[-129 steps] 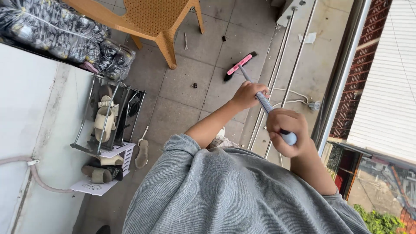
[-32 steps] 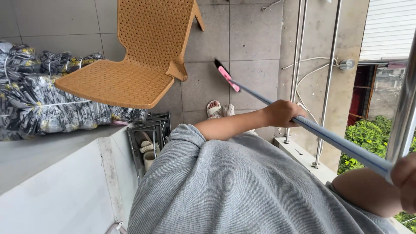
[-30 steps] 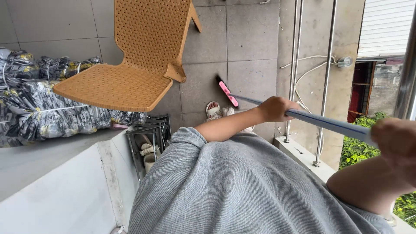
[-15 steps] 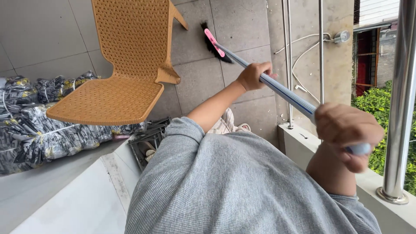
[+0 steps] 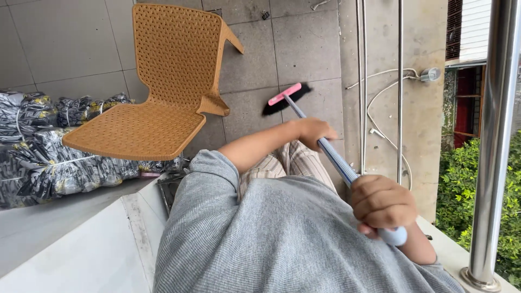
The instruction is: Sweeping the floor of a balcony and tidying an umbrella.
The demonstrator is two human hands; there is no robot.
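A grey ribbed sweatshirt (image 5: 282, 239) fills the lower view, its knit running in fine lines across the shoulders and back. The sleeves are pushed up, the left one bunched in a thick roll (image 5: 209, 163) at the elbow, both forearms bare. Below the chest, beige trousers with thin dark stripes (image 5: 296, 163) show. The left hand (image 5: 315, 132) and right hand (image 5: 382, 203) are bare, no rings or watch showing.

The broom handle (image 5: 331, 154) vanishes inside both closed fists, the grey sweater (image 5: 282, 233) hides the person's feet and runs off the bottom edge, and the bundled sacks (image 5: 49, 146) are cut by the left edge.
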